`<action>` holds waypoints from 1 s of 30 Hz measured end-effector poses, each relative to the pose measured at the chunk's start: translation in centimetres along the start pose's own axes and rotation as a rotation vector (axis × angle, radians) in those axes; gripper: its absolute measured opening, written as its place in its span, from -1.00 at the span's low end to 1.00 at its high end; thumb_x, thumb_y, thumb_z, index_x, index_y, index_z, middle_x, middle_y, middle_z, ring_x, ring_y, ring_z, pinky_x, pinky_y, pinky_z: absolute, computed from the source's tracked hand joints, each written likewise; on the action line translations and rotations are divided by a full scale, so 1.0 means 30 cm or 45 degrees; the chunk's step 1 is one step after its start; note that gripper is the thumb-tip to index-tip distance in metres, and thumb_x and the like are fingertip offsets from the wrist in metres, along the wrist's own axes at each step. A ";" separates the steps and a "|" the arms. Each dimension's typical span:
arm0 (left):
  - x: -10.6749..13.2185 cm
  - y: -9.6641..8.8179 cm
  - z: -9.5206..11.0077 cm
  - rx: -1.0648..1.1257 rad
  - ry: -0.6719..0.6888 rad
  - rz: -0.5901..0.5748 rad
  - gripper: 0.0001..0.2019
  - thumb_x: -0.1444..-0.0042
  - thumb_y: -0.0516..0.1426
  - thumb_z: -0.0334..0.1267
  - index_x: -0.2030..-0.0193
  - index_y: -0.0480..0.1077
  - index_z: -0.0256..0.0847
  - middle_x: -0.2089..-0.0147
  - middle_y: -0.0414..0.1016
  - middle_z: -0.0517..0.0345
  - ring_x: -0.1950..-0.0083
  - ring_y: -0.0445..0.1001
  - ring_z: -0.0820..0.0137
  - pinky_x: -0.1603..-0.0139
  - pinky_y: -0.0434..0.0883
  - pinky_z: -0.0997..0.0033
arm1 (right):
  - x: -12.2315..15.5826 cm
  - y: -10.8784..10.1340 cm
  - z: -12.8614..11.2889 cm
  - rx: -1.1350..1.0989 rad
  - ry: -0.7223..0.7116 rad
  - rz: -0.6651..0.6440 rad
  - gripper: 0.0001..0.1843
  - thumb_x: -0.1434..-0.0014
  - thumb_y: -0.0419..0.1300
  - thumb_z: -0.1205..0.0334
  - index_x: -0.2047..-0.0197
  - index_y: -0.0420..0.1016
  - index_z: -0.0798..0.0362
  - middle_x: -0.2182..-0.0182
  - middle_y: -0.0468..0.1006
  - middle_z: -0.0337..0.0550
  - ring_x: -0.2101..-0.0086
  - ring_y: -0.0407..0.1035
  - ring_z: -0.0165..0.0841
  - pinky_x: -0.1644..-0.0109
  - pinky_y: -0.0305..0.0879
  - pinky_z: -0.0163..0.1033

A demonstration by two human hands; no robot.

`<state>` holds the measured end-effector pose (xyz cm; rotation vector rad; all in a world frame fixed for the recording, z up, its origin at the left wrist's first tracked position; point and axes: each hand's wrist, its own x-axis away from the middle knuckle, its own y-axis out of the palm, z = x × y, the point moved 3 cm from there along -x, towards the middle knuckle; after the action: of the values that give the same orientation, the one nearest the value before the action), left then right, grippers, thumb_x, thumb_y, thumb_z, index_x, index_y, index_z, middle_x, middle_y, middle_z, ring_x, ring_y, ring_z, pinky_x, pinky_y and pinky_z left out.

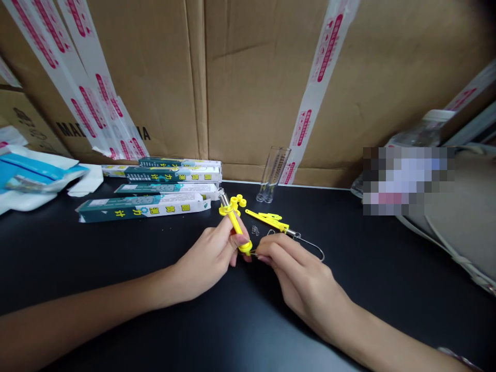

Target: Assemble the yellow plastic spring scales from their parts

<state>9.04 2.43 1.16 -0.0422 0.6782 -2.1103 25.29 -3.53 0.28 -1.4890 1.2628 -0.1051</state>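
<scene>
My left hand (211, 258) is closed around a yellow plastic rod (234, 222) with a metal tip, holding it tilted above the black table (116, 268). My right hand (294, 274) pinches a thin wire piece at the rod's lower end. Just beyond my fingers lie a second yellow part with a metal hook (279, 225), small yellow rings (238, 200) and a little spring (254, 229). Two clear tubes (273, 173) lean against the cardboard behind them.
Several long teal-and-white boxes (155, 199) lie at the back left. Blue and white packets (34, 178) sit at the far left. A cardboard wall with printed tape (248, 77) closes the back. A grey bag (457, 222) and a bottle (418, 137) are at right.
</scene>
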 end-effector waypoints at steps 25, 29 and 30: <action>0.023 -0.001 0.022 -0.220 -0.120 -0.230 -0.72 -0.43 -0.16 -0.03 0.23 0.15 -0.11 0.47 0.22 0.34 0.46 0.22 0.41 0.41 0.12 0.38 | -0.048 -0.009 0.017 -0.863 0.277 -0.268 -0.84 -0.36 0.18 0.34 0.24 0.59 0.06 0.25 0.62 -0.20 0.21 0.49 -0.44 0.05 0.35 -0.36; 0.028 -0.005 0.022 -0.273 -0.135 -0.219 -0.72 -0.43 -0.19 -0.01 0.19 0.16 -0.11 0.46 0.22 0.32 0.45 0.25 0.39 0.40 0.15 0.38 | -0.040 0.003 0.033 -1.003 0.426 -0.230 -0.86 -0.29 0.27 0.29 0.30 0.67 0.05 0.28 0.63 -0.17 0.27 0.50 -0.42 0.13 0.41 -0.33; 0.028 -0.008 0.022 -0.293 -0.140 -0.202 -0.71 -0.43 -0.19 -0.01 0.19 0.16 -0.11 0.45 0.22 0.31 0.44 0.26 0.38 0.38 0.17 0.38 | -0.039 0.007 0.039 -1.077 0.501 -0.239 -0.86 -0.27 0.30 0.27 0.31 0.68 0.05 0.29 0.64 -0.17 0.33 0.50 -0.43 0.18 0.43 -0.33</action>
<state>8.54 1.59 1.65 -0.3473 0.8721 -2.1520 25.41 -1.88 0.31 -2.4026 1.5738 0.0242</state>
